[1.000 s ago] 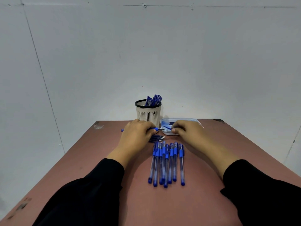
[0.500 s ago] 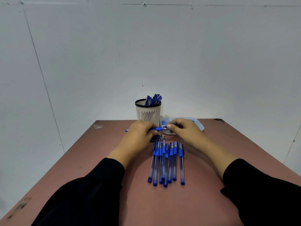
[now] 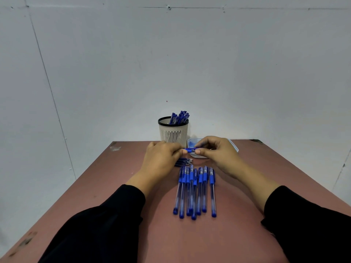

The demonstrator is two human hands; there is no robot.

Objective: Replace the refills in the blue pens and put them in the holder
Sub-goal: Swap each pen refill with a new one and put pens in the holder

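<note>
Where the reddish-brown bench (image 3: 117, 186) narrows toward the upper middle of the frame, its far edge is met by a pale panelled wall (image 3: 171, 63), and broad bare strips of bench top are left along the left and right edges. At the far edge a ribbed, off-white holder (image 3: 173, 132) with a black rim is seen, with several blue pens in the holder (image 3: 180, 117) standing out of its top. Just right of it a shallow, translucent tray (image 3: 232, 147) is partly hidden.

A blue pen (image 3: 191, 150) is held level above the bench at the frame's centre. One end is pinched by the curled fingers of the left hand (image 3: 161, 160); the other is pinched between thumb and forefinger of the right hand (image 3: 218, 154). Both hands are closed on it.

Below the hands, a row of pens (image 3: 195, 190) with clear barrels and blue grips lies lengthwise on the bench, side by side. Small dark refills (image 3: 183, 161) lie by the left hand. Black sleeves (image 3: 106, 224) fill the lower corners.
</note>
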